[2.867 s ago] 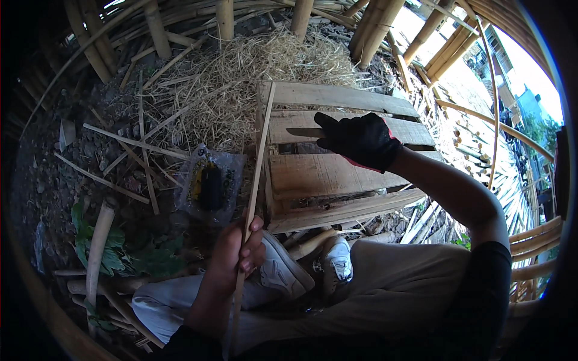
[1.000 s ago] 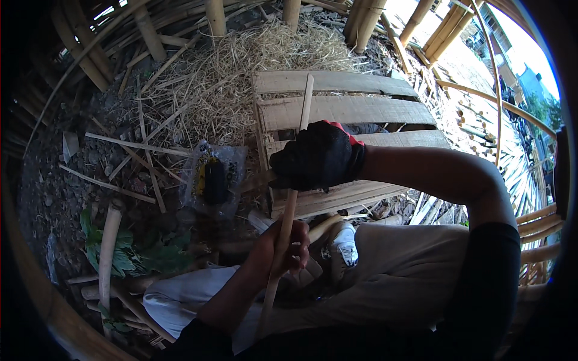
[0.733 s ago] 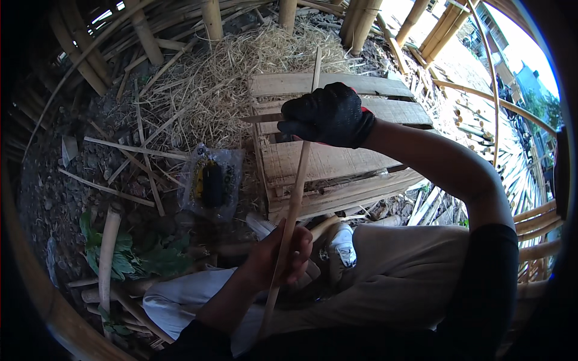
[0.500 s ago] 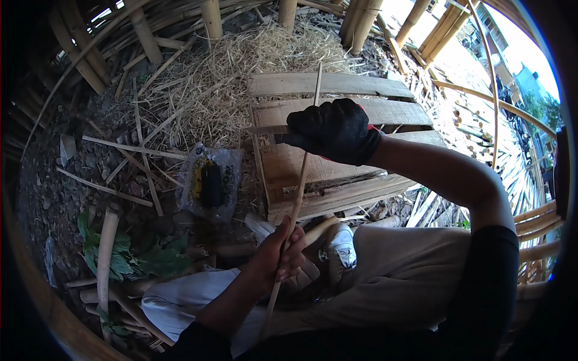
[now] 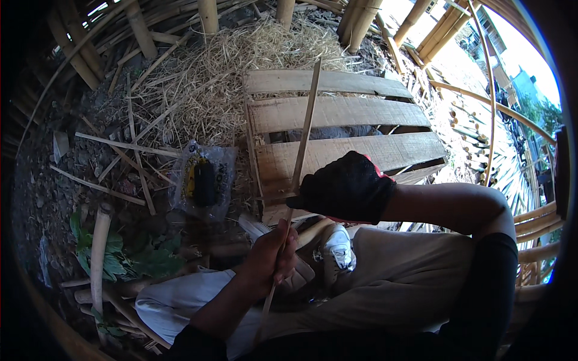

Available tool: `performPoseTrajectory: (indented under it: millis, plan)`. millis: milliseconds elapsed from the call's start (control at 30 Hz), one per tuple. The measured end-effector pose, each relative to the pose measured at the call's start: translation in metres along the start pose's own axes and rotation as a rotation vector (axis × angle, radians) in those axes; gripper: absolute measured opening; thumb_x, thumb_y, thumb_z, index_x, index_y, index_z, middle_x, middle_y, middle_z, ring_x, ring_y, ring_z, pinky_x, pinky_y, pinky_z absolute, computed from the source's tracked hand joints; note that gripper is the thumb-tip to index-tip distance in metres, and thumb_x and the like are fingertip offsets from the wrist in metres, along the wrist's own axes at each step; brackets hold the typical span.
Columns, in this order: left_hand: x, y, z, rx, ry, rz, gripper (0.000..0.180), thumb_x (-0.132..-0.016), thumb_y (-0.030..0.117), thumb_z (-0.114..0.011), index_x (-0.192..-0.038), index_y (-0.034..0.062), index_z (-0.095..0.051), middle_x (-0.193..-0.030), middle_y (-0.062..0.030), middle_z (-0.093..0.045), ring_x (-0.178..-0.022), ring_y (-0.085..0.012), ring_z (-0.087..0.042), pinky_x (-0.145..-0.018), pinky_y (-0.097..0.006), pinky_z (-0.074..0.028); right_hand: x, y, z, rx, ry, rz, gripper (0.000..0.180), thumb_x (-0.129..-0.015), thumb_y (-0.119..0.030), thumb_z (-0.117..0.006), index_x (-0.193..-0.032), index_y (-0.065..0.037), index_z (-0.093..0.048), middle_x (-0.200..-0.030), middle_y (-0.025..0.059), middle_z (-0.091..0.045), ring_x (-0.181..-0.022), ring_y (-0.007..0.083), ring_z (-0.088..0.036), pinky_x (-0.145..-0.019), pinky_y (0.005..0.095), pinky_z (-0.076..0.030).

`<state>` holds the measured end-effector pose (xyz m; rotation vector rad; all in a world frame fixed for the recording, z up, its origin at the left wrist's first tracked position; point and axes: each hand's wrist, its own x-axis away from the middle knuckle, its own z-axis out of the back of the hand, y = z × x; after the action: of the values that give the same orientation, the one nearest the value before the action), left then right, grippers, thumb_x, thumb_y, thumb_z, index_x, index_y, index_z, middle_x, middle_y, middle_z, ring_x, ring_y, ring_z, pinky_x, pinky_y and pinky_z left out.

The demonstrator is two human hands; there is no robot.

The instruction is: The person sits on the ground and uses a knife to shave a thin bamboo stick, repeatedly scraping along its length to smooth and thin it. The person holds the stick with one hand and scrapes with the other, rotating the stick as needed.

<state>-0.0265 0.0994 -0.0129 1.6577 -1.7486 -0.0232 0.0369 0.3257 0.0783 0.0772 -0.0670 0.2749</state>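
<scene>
A long, thin bamboo strip [image 5: 306, 126] slants up from my lap across the front of the slatted wooden crate. My bare left hand [image 5: 272, 256] is wrapped round its lower part. Just above, my right hand [image 5: 346, 189], in a black glove with a red edge, is closed on a knife [image 5: 268, 197]. The thin, dark blade crosses the strip and juts out to its left; the glove hides the handle. Both hands are close together over my legs, with the strip's upper end free.
The slatted crate [image 5: 349, 114] stands ahead, with straw [image 5: 241, 66] behind it. To the left lie a clear plastic bag [image 5: 205, 183] with a black and yellow thing inside, loose bamboo pieces, green leaves [image 5: 150, 259] and an upright bamboo stub [image 5: 99, 265]. Bamboo posts [image 5: 361, 24] line the back.
My right hand has come down along the strip with the knife, from over the crate's slats to just above my left hand. My left hand keeps its hold, nearly in place.
</scene>
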Motion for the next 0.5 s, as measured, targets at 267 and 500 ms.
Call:
performPoseTrajectory:
  millis: [267, 500]
  plan:
    - [0.005, 0.004, -0.006, -0.019, 0.068, 0.070, 0.048, -0.104, 0.063, -0.043, -0.093, 0.0161, -0.047, -0.054, 0.0058, -0.035, -0.036, -0.0068, -0.034, -0.037, -0.024, -0.029, 0.000, -0.009, -0.020, -0.010, 0.227, -0.076, 0.041, -0.094, -0.051, -0.065, -0.074, -0.015, -0.062, -0.056, 0.0016, -0.058, -0.048, 0.0216, -0.063, -0.041, 0.0369, -0.046]
    - [0.007, 0.006, -0.009, 0.001, 0.071, 0.102, 0.050, -0.104, 0.064, -0.042, -0.090, 0.0163, -0.045, -0.054, 0.0062, -0.033, -0.036, -0.0057, -0.032, -0.037, -0.024, -0.027, -0.008, 0.024, -0.017, 0.037, 0.084, 0.020, 0.047, -0.099, -0.055, -0.056, -0.077, -0.016, -0.067, -0.061, 0.0029, -0.063, -0.053, 0.0238, -0.067, -0.044, 0.0399, -0.049]
